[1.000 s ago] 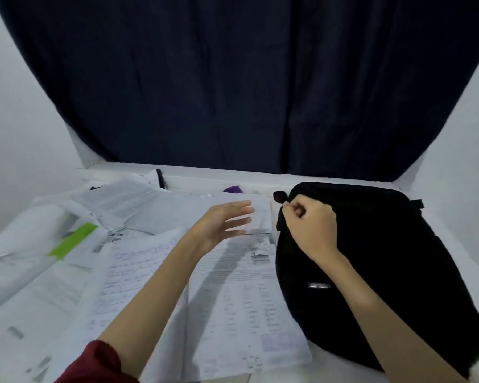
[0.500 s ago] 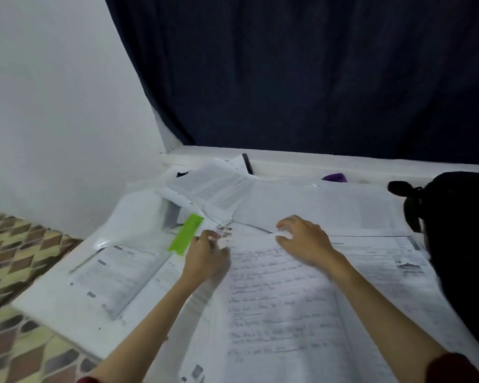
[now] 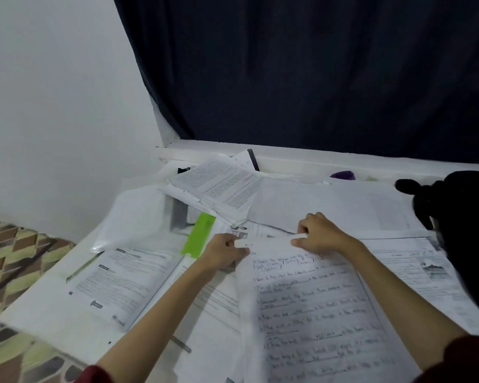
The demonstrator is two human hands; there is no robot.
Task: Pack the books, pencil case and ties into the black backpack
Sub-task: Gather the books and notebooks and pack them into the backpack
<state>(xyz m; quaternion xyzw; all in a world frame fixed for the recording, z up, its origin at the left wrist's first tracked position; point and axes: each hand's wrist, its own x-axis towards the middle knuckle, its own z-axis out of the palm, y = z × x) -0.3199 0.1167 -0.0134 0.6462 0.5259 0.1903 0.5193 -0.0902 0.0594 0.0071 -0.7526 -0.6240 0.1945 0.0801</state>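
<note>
Gathering of the books seems underway: both hands pinch the top edge of a white handwritten worksheet page [image 3: 310, 305] at lower centre. Left hand [image 3: 224, 251] curls on its left corner, right hand [image 3: 320, 234] on the right. Next, lift it toward the black fabric backpack [image 3: 465, 217] at the right edge.

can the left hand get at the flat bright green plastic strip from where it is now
Probably yes. The flat bright green plastic strip lies uncovered on the papers just beside the left hand, with nothing between them, but that hand is pinching the top edge of the handwritten white sheet.
</note>
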